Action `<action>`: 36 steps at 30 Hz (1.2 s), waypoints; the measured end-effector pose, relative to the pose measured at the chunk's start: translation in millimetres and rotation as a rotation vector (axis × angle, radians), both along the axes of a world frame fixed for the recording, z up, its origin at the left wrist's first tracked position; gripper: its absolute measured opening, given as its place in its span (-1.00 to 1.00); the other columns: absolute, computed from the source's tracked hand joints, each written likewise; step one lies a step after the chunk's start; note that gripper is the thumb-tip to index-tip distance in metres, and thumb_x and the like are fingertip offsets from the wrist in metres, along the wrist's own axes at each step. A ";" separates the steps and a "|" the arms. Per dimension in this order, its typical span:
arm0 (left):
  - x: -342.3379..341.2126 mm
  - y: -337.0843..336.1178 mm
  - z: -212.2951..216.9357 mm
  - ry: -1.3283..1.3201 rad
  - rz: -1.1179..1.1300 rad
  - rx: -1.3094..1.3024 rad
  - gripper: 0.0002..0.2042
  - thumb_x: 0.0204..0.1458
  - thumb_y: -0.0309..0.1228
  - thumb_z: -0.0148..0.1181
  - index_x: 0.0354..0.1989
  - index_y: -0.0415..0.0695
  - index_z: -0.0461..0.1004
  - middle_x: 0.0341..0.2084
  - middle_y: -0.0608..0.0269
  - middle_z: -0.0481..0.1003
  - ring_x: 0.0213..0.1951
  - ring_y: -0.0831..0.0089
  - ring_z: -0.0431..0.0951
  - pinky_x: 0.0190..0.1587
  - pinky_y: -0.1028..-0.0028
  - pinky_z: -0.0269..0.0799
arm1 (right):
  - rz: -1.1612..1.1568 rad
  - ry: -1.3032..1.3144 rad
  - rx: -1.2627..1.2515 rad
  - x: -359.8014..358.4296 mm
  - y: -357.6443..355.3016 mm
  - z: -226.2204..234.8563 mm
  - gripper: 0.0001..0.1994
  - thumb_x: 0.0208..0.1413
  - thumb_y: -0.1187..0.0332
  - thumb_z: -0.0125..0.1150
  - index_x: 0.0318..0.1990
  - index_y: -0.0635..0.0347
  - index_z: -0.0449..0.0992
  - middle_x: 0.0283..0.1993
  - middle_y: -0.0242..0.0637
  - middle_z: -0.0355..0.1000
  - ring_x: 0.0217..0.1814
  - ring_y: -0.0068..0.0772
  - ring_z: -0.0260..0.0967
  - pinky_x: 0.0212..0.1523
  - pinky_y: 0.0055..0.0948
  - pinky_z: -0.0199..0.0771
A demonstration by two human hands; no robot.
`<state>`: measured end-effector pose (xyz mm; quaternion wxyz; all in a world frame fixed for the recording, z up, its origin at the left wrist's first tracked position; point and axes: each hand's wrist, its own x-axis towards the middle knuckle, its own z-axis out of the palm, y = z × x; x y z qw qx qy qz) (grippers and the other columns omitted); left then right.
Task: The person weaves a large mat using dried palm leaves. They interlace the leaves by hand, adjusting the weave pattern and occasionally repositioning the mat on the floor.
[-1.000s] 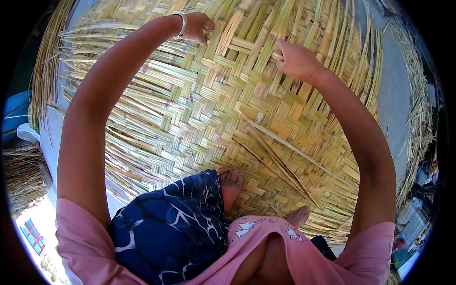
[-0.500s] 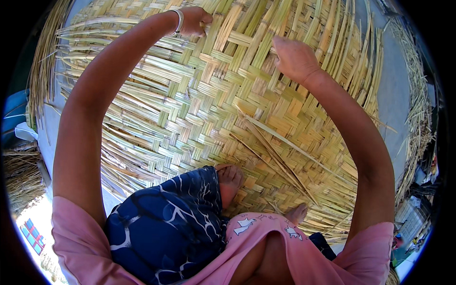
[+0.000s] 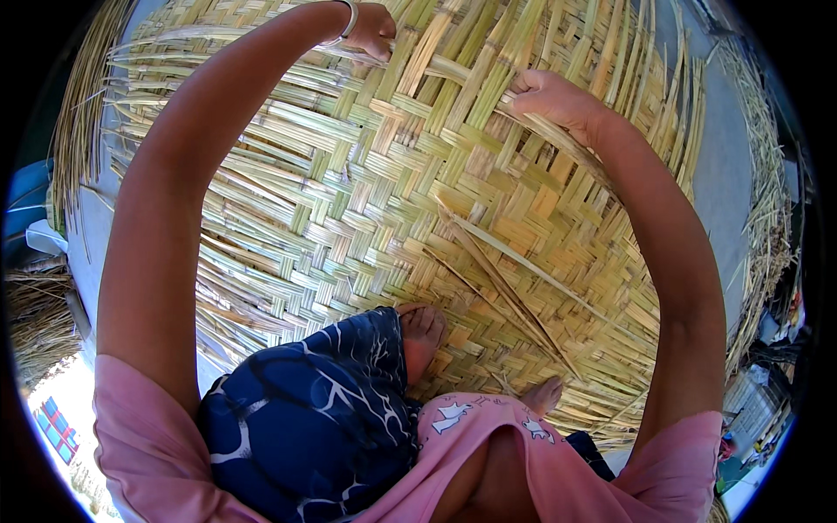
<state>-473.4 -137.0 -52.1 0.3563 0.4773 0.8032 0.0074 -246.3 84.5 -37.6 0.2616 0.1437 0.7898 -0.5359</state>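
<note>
A large woven mat of split cane strips in green and straw tones spreads beneath me. My right hand is closed at its upper right part, pinching a cane strip that runs back under my wrist toward the lower right. At the top of the view my left hand is closed over a pale strip lying crosswise on the mat; its fingertips are partly hidden. Between the hands, several long upright strips pass over a crosswise one.
Loose split strips lie across the mat before my bare feet. Unwoven strip ends stick out along the left side. Bundles of thin stalks stand at far left, and dry straw is heaped at right.
My left hand has shifted slightly up and right. My right hand has moved a little right and down, and a strip now shows drawn back under its wrist.
</note>
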 end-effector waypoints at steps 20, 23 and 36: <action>-35.4 2.4 -40.4 0.017 0.010 0.031 -0.81 -0.25 -0.23 0.26 -0.54 -0.07 0.50 -0.67 0.33 0.46 -0.57 0.50 0.41 -0.47 0.45 0.34 | 0.327 0.381 0.772 4.0 -19.5 19.3 -0.85 -0.10 0.43 0.04 -0.36 0.26 0.29 -0.41 -0.06 0.35 -0.31 0.09 0.31 -0.28 -0.05 0.27; -34.1 4.0 -37.0 -0.045 0.030 0.023 -0.78 -0.25 -0.23 0.26 -0.67 -0.05 0.39 -0.73 0.38 0.39 -0.61 0.55 0.33 -0.49 0.43 0.30 | 0.306 0.435 0.703 -0.3 -3.9 12.3 -0.83 -0.09 0.42 0.03 -0.30 0.23 0.32 -0.34 -0.02 0.35 -0.27 0.08 0.29 -0.25 -0.09 0.26; -33.7 -2.2 -30.4 0.034 0.053 -0.013 -0.82 -0.21 -0.22 0.27 -0.58 -0.04 0.51 -0.68 0.34 0.48 -0.54 0.52 0.44 -0.43 0.44 0.34 | 0.158 0.020 0.171 -12.6 14.8 -12.9 -0.73 0.08 0.18 0.10 -0.37 0.26 0.39 -0.43 -0.43 0.27 -0.40 -0.57 0.14 -0.36 -0.44 0.20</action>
